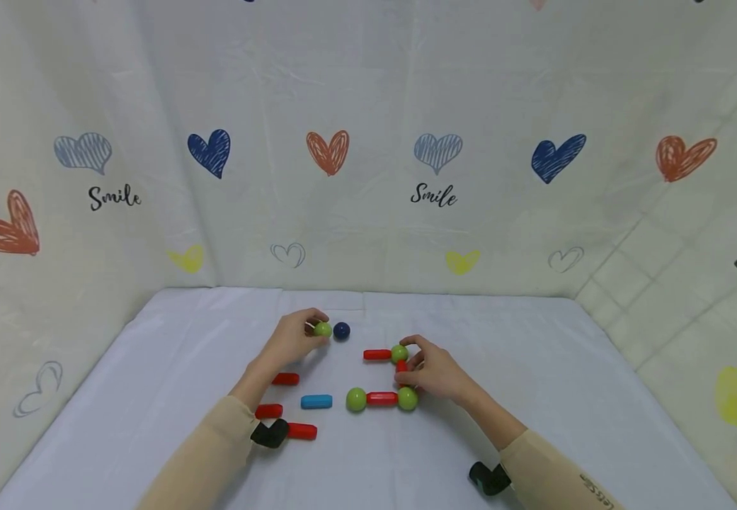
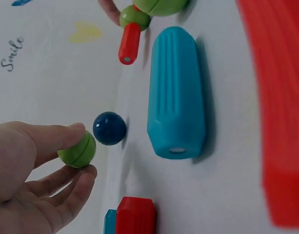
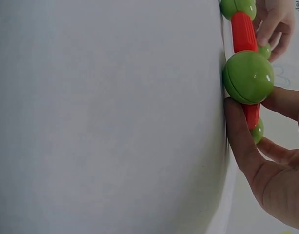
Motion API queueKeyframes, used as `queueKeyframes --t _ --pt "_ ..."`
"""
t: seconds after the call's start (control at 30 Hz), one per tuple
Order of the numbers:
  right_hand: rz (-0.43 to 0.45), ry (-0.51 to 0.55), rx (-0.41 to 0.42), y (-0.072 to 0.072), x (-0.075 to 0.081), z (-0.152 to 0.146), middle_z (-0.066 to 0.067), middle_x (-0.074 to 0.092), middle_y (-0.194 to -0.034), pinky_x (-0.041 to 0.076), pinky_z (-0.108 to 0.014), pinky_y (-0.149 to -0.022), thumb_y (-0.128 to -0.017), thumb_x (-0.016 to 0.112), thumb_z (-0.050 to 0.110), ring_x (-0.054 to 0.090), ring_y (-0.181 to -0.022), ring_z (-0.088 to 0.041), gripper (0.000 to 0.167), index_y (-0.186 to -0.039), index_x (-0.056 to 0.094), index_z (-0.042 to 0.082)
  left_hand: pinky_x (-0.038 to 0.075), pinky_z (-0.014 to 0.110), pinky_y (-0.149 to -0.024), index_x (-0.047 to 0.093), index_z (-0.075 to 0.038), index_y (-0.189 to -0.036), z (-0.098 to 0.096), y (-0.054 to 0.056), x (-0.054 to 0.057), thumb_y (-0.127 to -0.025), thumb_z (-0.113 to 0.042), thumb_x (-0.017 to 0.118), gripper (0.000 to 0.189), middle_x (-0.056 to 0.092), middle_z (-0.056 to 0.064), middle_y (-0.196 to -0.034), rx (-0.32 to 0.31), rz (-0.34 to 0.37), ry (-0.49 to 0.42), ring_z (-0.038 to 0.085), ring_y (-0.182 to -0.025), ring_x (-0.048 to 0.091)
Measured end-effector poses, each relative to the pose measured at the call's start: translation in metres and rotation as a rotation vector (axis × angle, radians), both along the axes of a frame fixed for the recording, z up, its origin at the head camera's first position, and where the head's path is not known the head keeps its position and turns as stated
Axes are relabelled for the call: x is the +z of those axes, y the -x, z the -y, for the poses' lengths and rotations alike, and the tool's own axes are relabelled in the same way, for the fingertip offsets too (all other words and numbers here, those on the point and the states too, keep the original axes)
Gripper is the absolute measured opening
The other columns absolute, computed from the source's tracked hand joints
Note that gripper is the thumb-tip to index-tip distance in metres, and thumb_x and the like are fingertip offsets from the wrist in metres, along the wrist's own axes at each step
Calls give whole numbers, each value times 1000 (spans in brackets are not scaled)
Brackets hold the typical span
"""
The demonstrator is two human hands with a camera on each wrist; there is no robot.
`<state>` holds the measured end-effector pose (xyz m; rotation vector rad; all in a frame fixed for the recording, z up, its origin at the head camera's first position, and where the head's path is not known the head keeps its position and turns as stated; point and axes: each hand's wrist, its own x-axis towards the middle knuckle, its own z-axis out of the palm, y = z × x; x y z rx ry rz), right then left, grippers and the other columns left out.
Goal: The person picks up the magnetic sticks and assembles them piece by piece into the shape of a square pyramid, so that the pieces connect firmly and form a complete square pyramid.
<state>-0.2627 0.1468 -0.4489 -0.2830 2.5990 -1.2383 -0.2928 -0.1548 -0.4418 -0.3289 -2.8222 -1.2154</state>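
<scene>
My left hand (image 1: 294, 334) pinches a green ball (image 2: 77, 152) between thumb and fingers. Close beside that ball, a dark blue ball (image 1: 341, 331) sits on the table. Over on the right, my right hand (image 1: 440, 372) holds a red rod (image 1: 401, 366) of a joined shape, thumb and fingers on either side of it. This rod links a far green ball (image 1: 399, 353) to a near green ball (image 1: 408, 399). From the far ball another red rod (image 1: 377, 354) points left. A third red rod (image 1: 381, 399) joins the near ball to a green ball (image 1: 356, 399) at the left.
A blue rod (image 1: 316, 401) lies left of the joined shape. Several loose red rods, one of them a front red rod (image 1: 302, 431), lie by my left forearm, partly hidden. White cloth (image 1: 355, 467) covers the table, and a heart-printed curtain (image 1: 368, 92) hangs behind it.
</scene>
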Motion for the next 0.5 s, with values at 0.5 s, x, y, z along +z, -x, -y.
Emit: queueKeyframes --t 0.5 --pt "30 5 -13 0 2 0 -7 62 -95 57 -32 -70 -88 83 17 61 -79 -21 62 -141 51 11 56 38 -87 71 -10 -119 -25 -19 -9 -90 -14 82 32 69 3 -110 -59 81 -63 21 -97 64"
